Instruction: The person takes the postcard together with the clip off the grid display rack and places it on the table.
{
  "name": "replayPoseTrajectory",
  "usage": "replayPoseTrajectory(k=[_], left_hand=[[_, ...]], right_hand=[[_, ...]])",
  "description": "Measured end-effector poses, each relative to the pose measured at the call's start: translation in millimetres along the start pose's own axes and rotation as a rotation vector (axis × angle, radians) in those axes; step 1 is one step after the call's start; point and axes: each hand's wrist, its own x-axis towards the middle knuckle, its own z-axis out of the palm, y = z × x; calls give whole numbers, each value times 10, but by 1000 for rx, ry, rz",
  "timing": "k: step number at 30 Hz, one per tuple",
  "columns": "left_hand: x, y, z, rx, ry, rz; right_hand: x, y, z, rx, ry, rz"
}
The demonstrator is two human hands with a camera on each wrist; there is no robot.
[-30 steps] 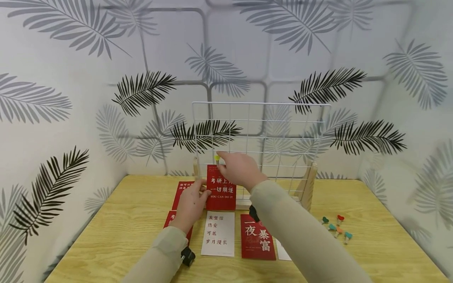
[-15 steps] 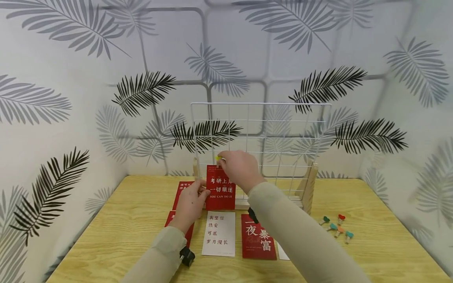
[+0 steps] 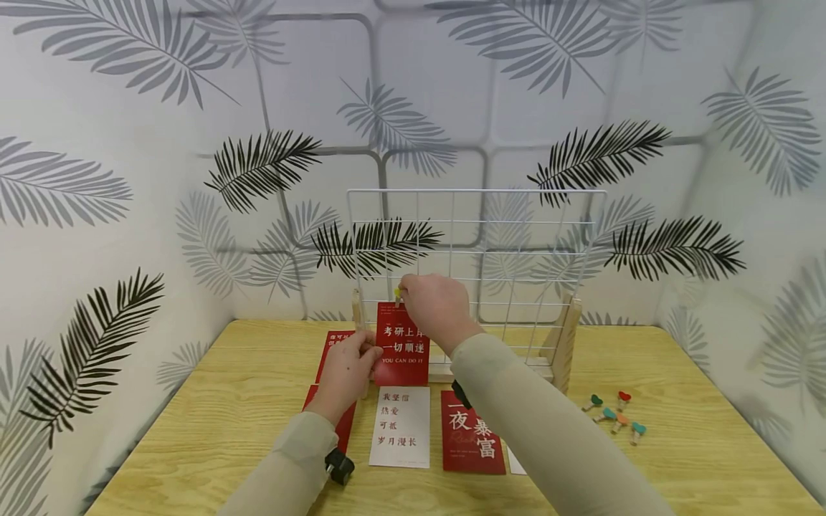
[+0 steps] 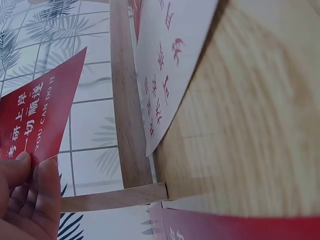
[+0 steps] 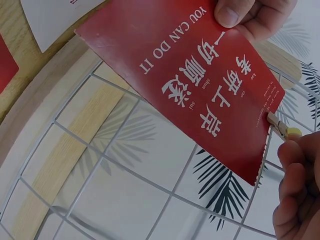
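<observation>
A red card with white lettering (image 3: 401,367) hangs upright in front of the white wire grid (image 3: 510,247). My left hand (image 3: 348,373) pinches its left edge between thumb and fingers, as the left wrist view also shows. At the card's top edge sits a small wooden clothespin (image 5: 278,125) with a yellow decoration. My right hand (image 3: 441,307) pinches the clothespin's outer end, and its jaws overlap the card's top edge and a grid wire. Part of the card's upper right is hidden behind my right hand in the head view.
Wooden feet (image 3: 563,344) hold the grid on the table (image 3: 187,401). In front lie a white card (image 3: 400,426), another red card (image 3: 473,444) and more cards partly under my arms. Several small clothespins with heart tops (image 3: 621,419) lie at the right.
My right fingers have drawn together around the end of the yellow clothespin, with the thumb shifting up. My left hand and the red card have hardly moved.
</observation>
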Motion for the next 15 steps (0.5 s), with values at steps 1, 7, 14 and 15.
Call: replayPoseTrajectory(k=[1, 7, 14, 15], left_hand=[[0, 3, -5, -6, -2, -3], [-3, 11, -29, -13, 0, 17], [-23, 25, -65, -15, -10, 22], [-27, 30, -75, -15, -10, 23]], right_hand=[[2, -4, -8, 1, -3, -1], [2, -11, -25, 2, 6, -26], [-47, 19, -38, 73, 34, -5], [-55, 25, -42, 87, 42, -7]])
